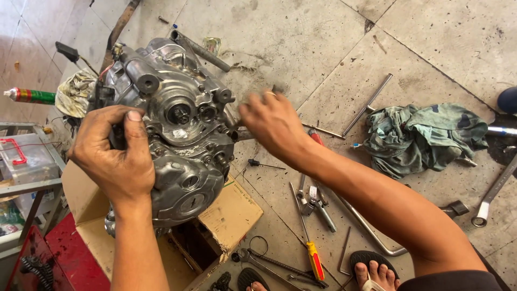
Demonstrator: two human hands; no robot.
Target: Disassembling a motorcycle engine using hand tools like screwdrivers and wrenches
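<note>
Two hands on the engine case (177, 124): left hand (116, 153) clamped on its near edge, right hand (272, 124) pinching a bolt area beside it. Heavy, greasy metal, I reckon; grip the rim.

The left hand (116, 153) is raised on an upright forearm, back toward the camera, fingers curled forward and thumb pointing up — a gripping pose. The right arm stretches in from the lower right, its hand (272, 126) knuckles-up, fingers bent downward — ring visible.
</note>
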